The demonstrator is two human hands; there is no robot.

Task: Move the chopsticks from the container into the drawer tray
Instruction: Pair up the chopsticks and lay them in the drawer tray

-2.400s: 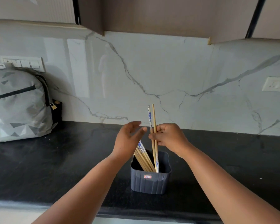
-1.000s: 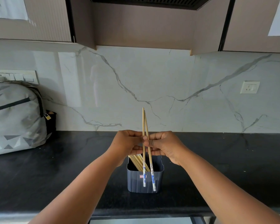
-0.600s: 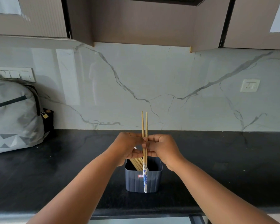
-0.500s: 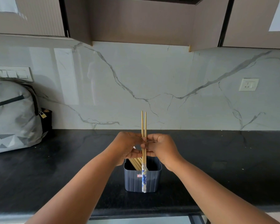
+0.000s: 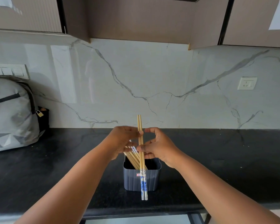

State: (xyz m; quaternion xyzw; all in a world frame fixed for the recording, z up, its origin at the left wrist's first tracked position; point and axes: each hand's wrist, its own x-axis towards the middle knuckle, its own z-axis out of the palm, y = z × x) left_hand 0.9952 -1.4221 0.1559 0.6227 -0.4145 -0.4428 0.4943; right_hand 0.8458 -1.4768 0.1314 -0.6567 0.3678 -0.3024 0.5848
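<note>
A pair of wooden chopsticks [image 5: 141, 162] with blue-and-white patterned ends stands upright in front of the dark grey container [image 5: 150, 180], ends down near the counter. My right hand [image 5: 158, 147] pinches the pair at mid-length between thumb and lower fingers, with its index finger lifted off. My left hand [image 5: 121, 141] is blurred. Its stretched fingertips touch the pair higher up. Several more chopsticks [image 5: 132, 157] lean to the left inside the container, partly hidden behind my left hand. I cannot make out the drawer tray.
The container stands near the front of a black stone counter [image 5: 217, 167]. A grey backpack [image 5: 10, 113] sits at the far left against the marble wall. Wall cabinets [image 5: 136, 16] hang overhead. A pale strip [image 5: 136, 220] shows below the counter's front edge.
The pair has come out of the container and now hangs in front of it, the two sticks lined up. My left hand has loosened its hold and my right index finger has lifted.
</note>
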